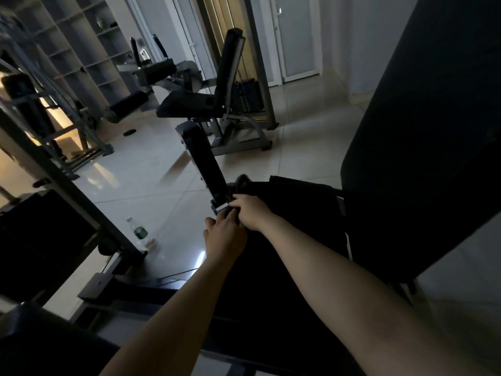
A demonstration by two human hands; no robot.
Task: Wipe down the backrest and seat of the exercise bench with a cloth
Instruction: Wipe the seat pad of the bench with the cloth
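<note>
The black padded bench seat [295, 213] stretches away from me in dim light, and its tall black backrest [423, 131] rises at the right. A dark cloth [240, 185] lies bunched at the seat's far left corner, hard to tell from the padding. My right hand [250, 213] curls its fingers into that cloth. My left hand [223, 236] sits just beside it, its fingertips at the same dark fabric by the metal bracket [221, 207].
A black metal post [203, 161] runs away from the bench's far end. A plastic bottle with a green label [139, 232] lies on the glossy tiled floor at the left. Grey machine frames [67, 169] stand on the left, and a seated weight machine [217, 99] stands beyond.
</note>
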